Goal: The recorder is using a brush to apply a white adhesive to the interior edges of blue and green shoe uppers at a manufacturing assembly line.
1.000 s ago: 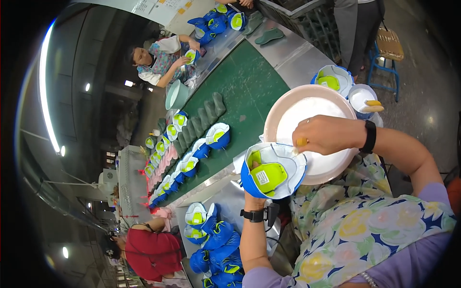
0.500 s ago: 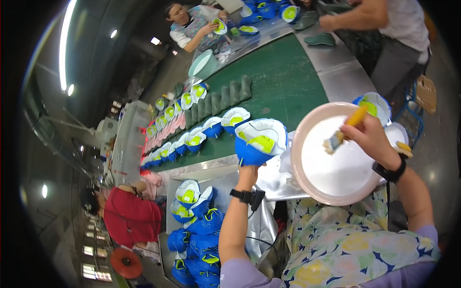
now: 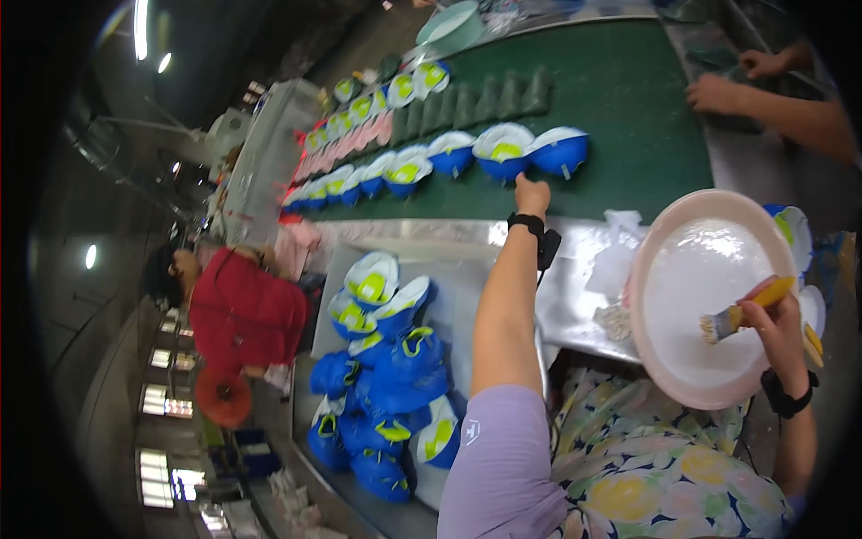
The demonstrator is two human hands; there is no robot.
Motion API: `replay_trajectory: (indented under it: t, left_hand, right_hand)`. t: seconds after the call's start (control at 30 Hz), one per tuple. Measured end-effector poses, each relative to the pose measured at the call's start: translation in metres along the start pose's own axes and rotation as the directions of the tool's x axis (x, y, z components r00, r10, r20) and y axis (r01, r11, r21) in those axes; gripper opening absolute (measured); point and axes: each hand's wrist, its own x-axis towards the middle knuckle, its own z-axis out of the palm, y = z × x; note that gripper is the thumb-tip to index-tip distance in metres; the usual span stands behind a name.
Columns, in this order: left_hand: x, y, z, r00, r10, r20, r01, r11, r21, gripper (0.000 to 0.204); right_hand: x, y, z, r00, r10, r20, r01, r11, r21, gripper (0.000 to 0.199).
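My left hand reaches over the green conveyor belt, its fingers closed at the lower edge of a blue shoe upper with a white lining. That upper lies tilted at the right end of a row, against another blue upper with a yellow-green inside. Part of my fingers is hidden under it. In my right hand is a paintbrush with a yellow handle. Its bristles point left over a pale pink basin of white liquid.
Blue uppers are heaped in a metal tray on my left. Dark green foot-shaped pieces and pink ones line the belt. A person in red works at left; another person's hands are at upper right. A teal basin stands beyond.
My left hand has carried the blue shoe upper forward from beside the basin to the row's end on the belt. My right hand keeps the brush over the basin, and the view has shifted.
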Motion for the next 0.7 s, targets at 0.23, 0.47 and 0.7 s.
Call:
replay_trajectory:
  t: [0.23,0.47,0.7]
  left_hand:
    - [-0.06,-0.048,-0.234,0.924,0.237,0.301,-0.383,0.586,0.714,0.066]
    - [-0.135,-0.124,-0.388,0.899,0.427,-0.1,-0.157,0.526,0.836,0.033]
    - [-0.205,0.016,-0.272,0.813,0.089,0.575,0.316,0.763,-0.564,0.039]
  right_hand:
    - [-0.008,0.008,-0.026,0.998,0.059,-0.016,-0.06,0.995,-0.081,0.019]
    - [-0.002,-0.022,0.012,0.978,-0.116,0.176,0.175,0.912,-0.37,0.022]
    - [0.011,-0.014,0.051,0.925,-0.272,0.266,0.345,0.895,-0.285,0.026]
